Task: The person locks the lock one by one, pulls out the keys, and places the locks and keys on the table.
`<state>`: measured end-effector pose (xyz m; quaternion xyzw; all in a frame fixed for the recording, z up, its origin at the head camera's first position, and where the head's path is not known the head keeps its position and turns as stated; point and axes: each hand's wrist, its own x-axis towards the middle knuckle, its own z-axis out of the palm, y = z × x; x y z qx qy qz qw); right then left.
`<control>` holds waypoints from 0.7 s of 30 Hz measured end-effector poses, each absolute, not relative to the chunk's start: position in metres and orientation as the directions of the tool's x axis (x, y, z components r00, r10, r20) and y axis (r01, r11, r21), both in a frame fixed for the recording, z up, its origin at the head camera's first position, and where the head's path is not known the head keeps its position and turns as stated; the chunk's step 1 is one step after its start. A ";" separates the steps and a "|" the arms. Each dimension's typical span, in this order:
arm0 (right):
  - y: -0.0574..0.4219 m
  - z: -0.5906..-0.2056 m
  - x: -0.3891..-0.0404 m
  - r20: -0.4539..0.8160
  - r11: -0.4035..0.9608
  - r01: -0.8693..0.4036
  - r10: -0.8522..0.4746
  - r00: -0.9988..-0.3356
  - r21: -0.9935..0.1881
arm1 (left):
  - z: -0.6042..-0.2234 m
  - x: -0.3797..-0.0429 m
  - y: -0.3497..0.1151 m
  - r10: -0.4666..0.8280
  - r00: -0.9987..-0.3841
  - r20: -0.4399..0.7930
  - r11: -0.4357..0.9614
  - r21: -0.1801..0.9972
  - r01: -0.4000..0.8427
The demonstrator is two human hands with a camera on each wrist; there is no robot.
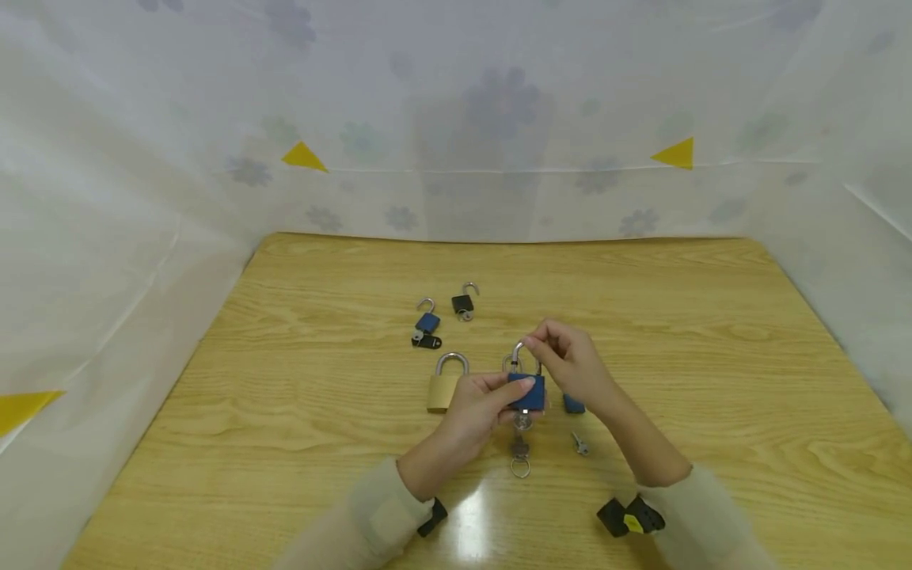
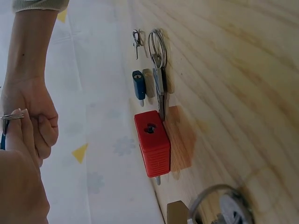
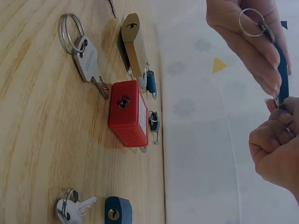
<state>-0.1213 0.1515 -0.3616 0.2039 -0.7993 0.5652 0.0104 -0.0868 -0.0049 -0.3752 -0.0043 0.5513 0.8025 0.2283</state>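
My left hand point(image 1: 476, 412) holds the body of a blue padlock point(image 1: 518, 393), thumb across its front. A key with a ring point(image 1: 523, 422) hangs at the padlock's lower end. Thumb and fingertips of my right hand point(image 1: 568, 360) pinch the top of its steel shackle point(image 1: 516, 351), which rises above the body. The padlock is held upright over the table, overlapping a red padlock point(image 3: 124, 112) in the head view. In the right wrist view, the blue body shows edge-on between both hands, beside a ring point(image 3: 251, 22).
A brass padlock point(image 1: 440, 393) stands left of my left hand. Farther back lie a small blue padlock point(image 1: 427, 322) and a black padlock point(image 1: 462, 304), shackles swung open, with keys. Another blue padlock point(image 1: 573, 404), a loose key point(image 1: 580, 443) and a ringed key point(image 1: 520, 450) are nearby.
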 end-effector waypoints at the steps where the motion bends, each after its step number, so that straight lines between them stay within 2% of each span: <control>1: 0.151 -0.362 -0.121 0.266 0.266 -0.350 -0.306 -0.914 -0.898 | -0.375 -0.087 -0.005 0.357 -0.899 -0.255 -0.293 0.883 -0.367; 5: 0.147 -0.366 -0.120 0.318 0.212 -0.380 -0.274 -0.908 -0.900 | -0.374 -0.087 -0.005 0.340 -0.910 -0.239 -0.316 0.882 -0.349; 12: 0.142 -0.371 -0.116 0.286 0.171 -0.325 -0.215 -0.934 -0.930 | -0.378 -0.087 -0.004 0.309 -0.922 -0.234 -0.327 0.884 -0.334; 21: 0.141 -0.375 -0.110 0.263 0.140 -0.297 -0.219 -0.940 -0.945 | -0.379 -0.087 -0.002 0.282 -0.932 -0.227 -0.303 0.901 -0.311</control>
